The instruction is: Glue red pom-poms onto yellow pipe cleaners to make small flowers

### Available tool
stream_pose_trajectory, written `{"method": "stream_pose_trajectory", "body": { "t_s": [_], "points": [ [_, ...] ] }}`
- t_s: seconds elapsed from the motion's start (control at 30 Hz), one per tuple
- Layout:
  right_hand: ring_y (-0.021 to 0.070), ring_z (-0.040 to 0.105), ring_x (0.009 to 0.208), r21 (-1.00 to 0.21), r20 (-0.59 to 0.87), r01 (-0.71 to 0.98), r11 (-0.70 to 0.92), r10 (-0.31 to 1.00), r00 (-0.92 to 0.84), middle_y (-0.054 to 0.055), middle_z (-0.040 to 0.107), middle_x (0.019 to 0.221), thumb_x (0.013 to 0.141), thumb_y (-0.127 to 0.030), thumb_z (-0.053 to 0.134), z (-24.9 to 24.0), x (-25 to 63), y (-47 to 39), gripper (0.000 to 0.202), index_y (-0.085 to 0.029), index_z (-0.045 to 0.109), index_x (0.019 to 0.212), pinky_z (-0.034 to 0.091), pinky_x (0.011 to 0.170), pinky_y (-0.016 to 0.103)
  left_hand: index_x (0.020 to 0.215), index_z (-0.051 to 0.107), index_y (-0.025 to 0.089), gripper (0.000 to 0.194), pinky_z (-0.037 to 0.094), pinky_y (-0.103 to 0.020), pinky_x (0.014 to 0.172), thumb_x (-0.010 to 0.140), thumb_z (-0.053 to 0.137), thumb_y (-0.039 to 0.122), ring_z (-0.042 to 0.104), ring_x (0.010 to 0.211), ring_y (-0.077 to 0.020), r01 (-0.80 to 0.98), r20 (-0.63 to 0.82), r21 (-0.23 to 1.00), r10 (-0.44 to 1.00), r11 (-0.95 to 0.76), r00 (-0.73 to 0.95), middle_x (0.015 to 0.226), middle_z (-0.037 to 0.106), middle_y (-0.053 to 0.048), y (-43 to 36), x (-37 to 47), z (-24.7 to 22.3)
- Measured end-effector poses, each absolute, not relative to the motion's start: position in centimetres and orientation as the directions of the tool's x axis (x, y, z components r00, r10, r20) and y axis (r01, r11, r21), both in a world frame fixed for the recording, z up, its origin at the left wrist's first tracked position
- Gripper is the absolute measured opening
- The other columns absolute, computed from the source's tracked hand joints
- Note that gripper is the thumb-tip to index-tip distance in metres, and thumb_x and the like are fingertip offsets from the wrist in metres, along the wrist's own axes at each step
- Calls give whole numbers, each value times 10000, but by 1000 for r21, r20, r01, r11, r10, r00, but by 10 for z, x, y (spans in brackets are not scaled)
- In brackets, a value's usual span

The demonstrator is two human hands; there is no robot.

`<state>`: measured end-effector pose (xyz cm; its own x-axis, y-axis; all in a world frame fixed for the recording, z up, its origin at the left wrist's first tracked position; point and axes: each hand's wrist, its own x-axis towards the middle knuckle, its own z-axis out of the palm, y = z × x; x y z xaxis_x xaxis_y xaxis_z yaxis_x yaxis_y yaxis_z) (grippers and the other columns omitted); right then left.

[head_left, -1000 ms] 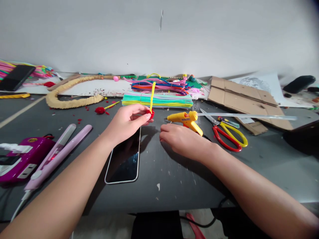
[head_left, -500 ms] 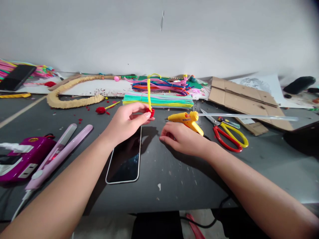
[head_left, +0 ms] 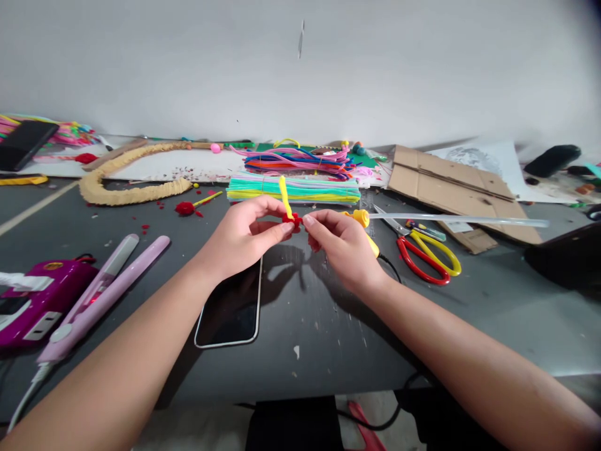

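Between thumb and fingers, my left hand (head_left: 248, 232) grips a small red pipe-cleaner flower (head_left: 295, 222) with a yellow stem (head_left: 285, 197) that points up and tilts slightly left. My right hand (head_left: 342, 247) is closed in a pinch at the flower's right edge; its lower fingers are curled and partly hidden. Behind the right hand lies a yellow hot glue gun (head_left: 360, 218), mostly covered by it, with a long clear glue stick (head_left: 451, 219) out of its back. A phone with a dark screen (head_left: 230, 307) lies beneath my left hand.
Red-and-yellow scissors (head_left: 425, 250) and cardboard (head_left: 455, 188) lie at right. Pipe-cleaner bundles (head_left: 295, 189) are at the back. Left are a finished-looking red flower (head_left: 185, 208), a tan ruffled strip (head_left: 101, 188), a pink hair straightener (head_left: 107, 294) and a purple power strip (head_left: 47, 300).
My right hand has moved up and left from beside the glue gun to pinch the red flower. The flower's yellow stem, upright before, now leans and looks shorter.
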<state>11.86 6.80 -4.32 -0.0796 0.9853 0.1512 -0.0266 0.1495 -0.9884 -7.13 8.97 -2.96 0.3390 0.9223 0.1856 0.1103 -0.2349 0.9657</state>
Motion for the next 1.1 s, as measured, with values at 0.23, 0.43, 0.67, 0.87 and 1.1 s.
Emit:
{"method": "stream_pose_trajectory", "body": {
  "t_s": [0.23,0.43,0.67,0.87,1.1],
  "points": [
    [99,501,622,-986,160,-60,156,985,-63,-17,583,683,876,-490,721,-42,117,66,326,-167,675,876,413,577,243,1033,714,172,291,611,-392,907,840,777,380,707,943,-221,127,193,960,919,-249,344,1046,715,-68,90,-72,-29],
    [100,497,624,-986,163,-44,160,984,-66,-19,582,685,876,-490,721,-42,118,67,327,-167,674,875,405,577,248,1006,718,176,286,613,-382,899,829,787,389,711,942,-223,149,192,955,918,-256,347,1062,714,-65,88,-71,-27],
    [102,488,630,-976,212,37,216,974,-84,-10,606,726,885,-493,708,-42,118,66,324,-170,680,873,419,616,262,964,707,179,279,614,-345,877,821,791,404,709,921,-207,169,193,951,924,-260,331,1076,707,-58,87,-71,-25],
    [114,489,634,-972,211,79,221,971,-114,-5,607,734,871,-542,704,-40,117,64,364,-181,661,861,413,600,269,984,715,191,345,612,-374,898,788,809,459,711,953,-235,174,192,952,934,-252,300,1062,720,-66,87,-70,-25],
    [100,460,631,-977,211,16,214,970,-119,-16,583,745,901,-475,688,-41,118,65,306,-178,634,853,401,613,261,1005,711,179,368,607,-383,913,785,819,454,720,952,-236,158,166,962,936,-223,311,1028,729,-69,88,-70,-27]
  ]
}}
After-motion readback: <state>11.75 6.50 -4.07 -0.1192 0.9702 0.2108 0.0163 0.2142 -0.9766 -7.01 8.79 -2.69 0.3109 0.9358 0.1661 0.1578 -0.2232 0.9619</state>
